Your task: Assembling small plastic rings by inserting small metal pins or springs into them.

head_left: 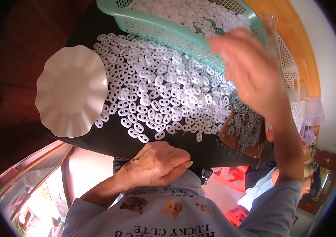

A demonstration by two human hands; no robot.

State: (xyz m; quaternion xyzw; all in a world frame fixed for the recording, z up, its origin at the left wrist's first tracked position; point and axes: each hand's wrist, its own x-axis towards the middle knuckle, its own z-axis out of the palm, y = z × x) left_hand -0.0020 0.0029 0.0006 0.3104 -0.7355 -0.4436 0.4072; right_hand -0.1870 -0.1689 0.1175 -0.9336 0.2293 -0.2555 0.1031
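Note:
Many small white oval plastic pieces with two holes (164,100) lie spread over the dark tabletop (96,144). My left hand (162,162) is closed in a fist at the near edge of the table, just in front of the nearest ovals. What it holds, if anything, is hidden by the curled fingers. My right hand (251,69) is raised over the near right side of a green plastic basket (156,27), smeared by motion. Inside the basket is a heap of white pieces (191,14). Small grey pieces (245,128) are piled on a brown tray (227,134) below my right forearm.
A white dish with a wavy rim (73,91) stands at the left of the table. Clear plastic and a white perforated basket (288,59) are at the right. Beyond the table's near right edge are red stools (231,177) and another person in light blue (261,189).

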